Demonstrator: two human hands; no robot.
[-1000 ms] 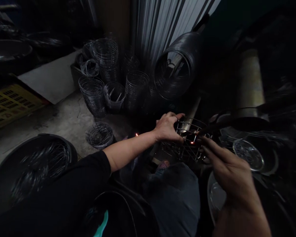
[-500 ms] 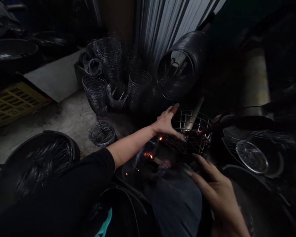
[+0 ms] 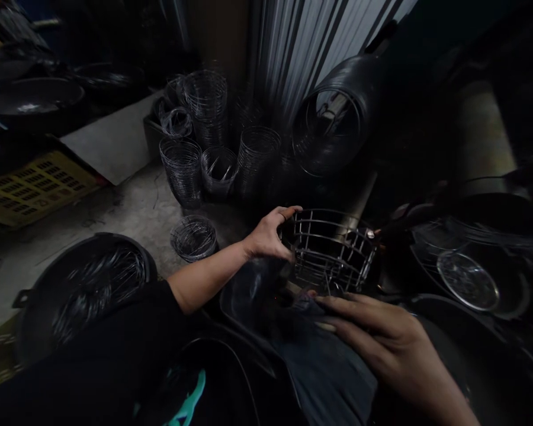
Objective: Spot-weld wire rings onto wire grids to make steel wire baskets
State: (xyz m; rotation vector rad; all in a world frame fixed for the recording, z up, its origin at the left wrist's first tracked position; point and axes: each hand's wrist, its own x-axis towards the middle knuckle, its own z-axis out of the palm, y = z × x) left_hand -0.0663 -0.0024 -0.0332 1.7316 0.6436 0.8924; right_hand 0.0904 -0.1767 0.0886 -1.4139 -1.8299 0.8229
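Note:
A round wire cage (image 3: pixel 333 248) of welded rings and ribs sits in front of me, tilted toward the left. My left hand (image 3: pixel 270 235) grips its left rim with the fingers curled over the top wire. My right hand (image 3: pixel 377 340) lies just below the cage, fingers stretched out and apart toward the left, holding nothing that I can see. A dark machine arm (image 3: pixel 408 219) reaches the cage's right edge.
Stacks of wire rings (image 3: pixel 184 168) stand on the concrete floor behind. A big coil of wire (image 3: pixel 333 118) leans at the back. A black tub of wires (image 3: pixel 84 290) is at the left, a yellow crate (image 3: pixel 31 186) further left, and a glass-like disc (image 3: pixel 466 278) at the right.
The sparks at the cage have gone out. My left hand shifted from flat against the cage to gripping its left rim, and the cage turned. My right hand dropped lower and moved left.

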